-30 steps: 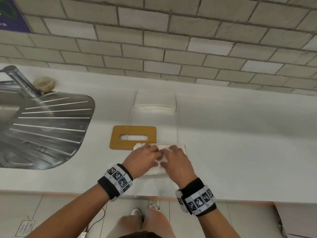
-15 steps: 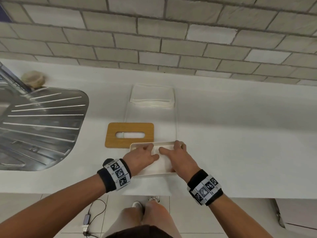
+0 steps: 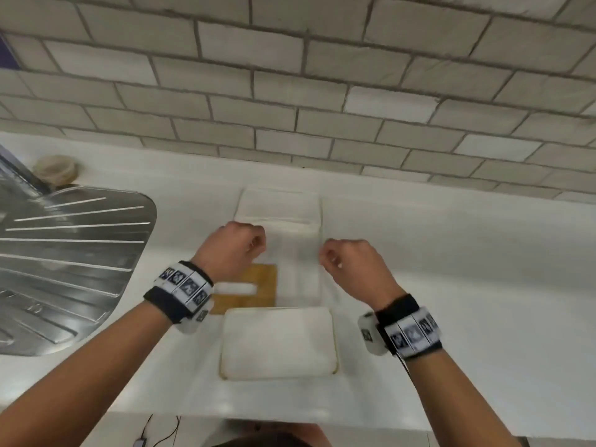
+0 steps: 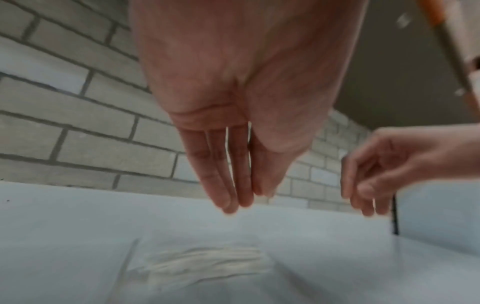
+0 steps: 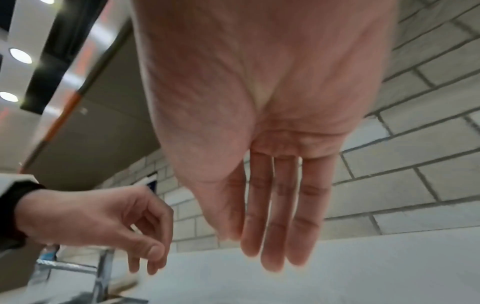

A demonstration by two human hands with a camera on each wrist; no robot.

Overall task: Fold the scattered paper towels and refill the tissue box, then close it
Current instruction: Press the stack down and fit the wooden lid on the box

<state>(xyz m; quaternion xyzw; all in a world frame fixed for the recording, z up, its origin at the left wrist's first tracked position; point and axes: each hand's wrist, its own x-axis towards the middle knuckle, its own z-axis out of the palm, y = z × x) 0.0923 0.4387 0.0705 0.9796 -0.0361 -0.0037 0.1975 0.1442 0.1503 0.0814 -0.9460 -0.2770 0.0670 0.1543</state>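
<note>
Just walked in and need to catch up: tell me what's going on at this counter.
A person is refilling a tissue box, which sits open near the counter's front edge with folded towels inside. Its wooden lid lies off, behind it. Both the left hand and right hand hover empty, reaching toward the paper towels by the wall.

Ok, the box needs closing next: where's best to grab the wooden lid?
Probably from above, hooking its oval slot: the wooden lid lies flat on the counter behind the tissue box, so its thin edges offer little.
</note>
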